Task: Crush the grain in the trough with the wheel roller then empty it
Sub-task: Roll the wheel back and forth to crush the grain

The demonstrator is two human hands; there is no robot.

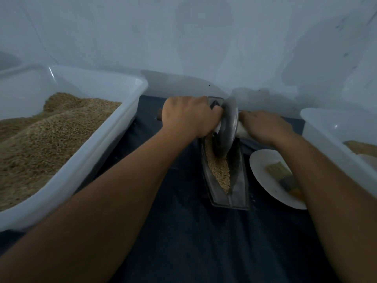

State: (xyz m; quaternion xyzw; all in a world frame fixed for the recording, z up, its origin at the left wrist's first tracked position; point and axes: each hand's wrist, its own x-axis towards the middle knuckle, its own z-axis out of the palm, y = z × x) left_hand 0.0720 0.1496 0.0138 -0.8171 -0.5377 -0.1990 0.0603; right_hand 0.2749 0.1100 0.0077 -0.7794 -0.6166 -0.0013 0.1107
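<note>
Both grips, left hand (186, 115) and right hand (265, 125), clasp my wheel roller's (227, 127) axle handles; heavy, rigid disc, loose grain (221, 168) beneath.

A narrow, boat-shaped dark metal trough (226, 180) lies lengthwise on dark cloth, its near end pointing toward the viewer. Tan grain (219, 168) fills its V-shaped channel from the middle down to the near tip, heaped more against the left wall. The wheel roller (227, 129), a grey metal disc, stands on edge in the far half of the channel, tilted slightly, its lower rim sunk in the grain. A handle sticks out from each of its 2 sides.
</note>
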